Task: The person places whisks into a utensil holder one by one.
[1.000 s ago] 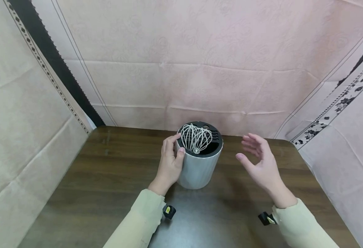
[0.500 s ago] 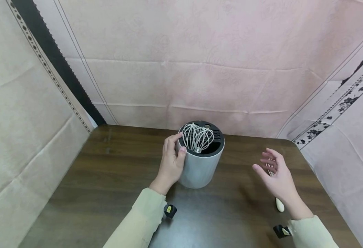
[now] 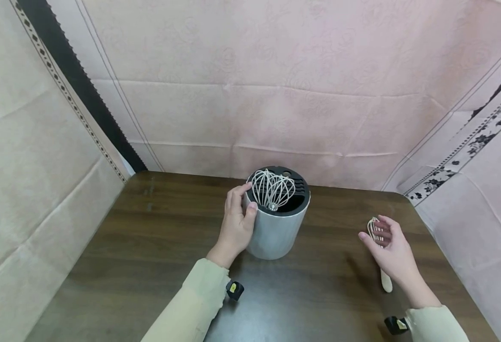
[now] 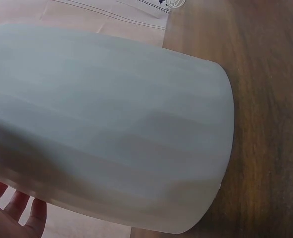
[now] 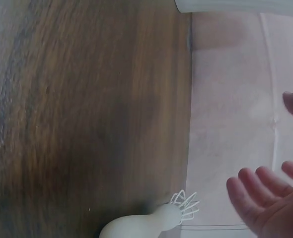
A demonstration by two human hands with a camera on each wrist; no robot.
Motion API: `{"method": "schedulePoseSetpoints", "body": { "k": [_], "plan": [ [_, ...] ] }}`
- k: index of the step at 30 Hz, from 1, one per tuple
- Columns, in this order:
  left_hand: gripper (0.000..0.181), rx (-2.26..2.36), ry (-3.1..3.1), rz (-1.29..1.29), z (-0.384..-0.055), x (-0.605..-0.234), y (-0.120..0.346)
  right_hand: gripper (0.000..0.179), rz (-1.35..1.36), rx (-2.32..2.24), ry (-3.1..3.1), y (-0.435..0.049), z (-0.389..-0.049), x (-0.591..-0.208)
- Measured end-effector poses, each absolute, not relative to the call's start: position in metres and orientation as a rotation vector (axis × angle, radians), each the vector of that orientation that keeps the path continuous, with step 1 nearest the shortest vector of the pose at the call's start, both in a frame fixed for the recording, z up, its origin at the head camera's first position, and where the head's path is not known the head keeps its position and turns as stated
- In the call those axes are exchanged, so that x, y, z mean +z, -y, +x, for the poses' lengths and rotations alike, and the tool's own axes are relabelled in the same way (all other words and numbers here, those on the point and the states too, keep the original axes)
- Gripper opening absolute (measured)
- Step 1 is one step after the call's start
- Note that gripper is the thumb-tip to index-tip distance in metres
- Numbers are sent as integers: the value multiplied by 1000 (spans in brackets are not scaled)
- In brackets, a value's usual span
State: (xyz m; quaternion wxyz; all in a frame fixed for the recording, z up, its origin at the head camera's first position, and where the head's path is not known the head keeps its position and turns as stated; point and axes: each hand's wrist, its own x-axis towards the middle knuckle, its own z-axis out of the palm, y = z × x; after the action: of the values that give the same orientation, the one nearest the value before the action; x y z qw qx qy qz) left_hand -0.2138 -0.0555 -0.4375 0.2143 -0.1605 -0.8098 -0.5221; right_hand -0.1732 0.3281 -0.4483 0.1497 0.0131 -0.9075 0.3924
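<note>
A grey-white ribbed utensil holder (image 3: 274, 237) with a black slotted top stands upright on the table. A wire whisk (image 3: 272, 189) stands in it, its loops above the opening. My left hand (image 3: 236, 221) grips the holder's left side, thumb near the front rim; its fingers (image 4: 17, 206) show along the wall in the left wrist view. At the right, a second whisk with a pale handle (image 3: 386, 281) lies on the table. My right hand (image 3: 393, 249) hovers over that whisk, fingers loosely bent and thumb apart, holding nothing. It partly hides the wires.
The dark wooden table (image 3: 148, 256) ends at a pale cloth backdrop (image 3: 302, 118) close behind the holder. Cloth also hangs along the left and right sides. A small black wrist camera (image 3: 235, 290) sits at the left cuff, another (image 3: 396, 325) at the right.
My right hand has moved right and nearer to me, away from the holder, to above the second whisk, which has come into sight. My left hand stays on the holder.
</note>
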Motion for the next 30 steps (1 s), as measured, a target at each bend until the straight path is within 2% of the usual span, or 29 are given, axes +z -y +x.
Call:
{"method": "schedulePoseSetpoints", "body": {
  "k": [10,30],
  "plan": [
    [46,-1446,2242,-440,-215,-438,56,84,-175,1119,2750,-352,-187,-451],
    [46,-1446,2248,-441,-212,-436,55,86,-389,1188,2816,-374,-200,-480]
  ]
}}
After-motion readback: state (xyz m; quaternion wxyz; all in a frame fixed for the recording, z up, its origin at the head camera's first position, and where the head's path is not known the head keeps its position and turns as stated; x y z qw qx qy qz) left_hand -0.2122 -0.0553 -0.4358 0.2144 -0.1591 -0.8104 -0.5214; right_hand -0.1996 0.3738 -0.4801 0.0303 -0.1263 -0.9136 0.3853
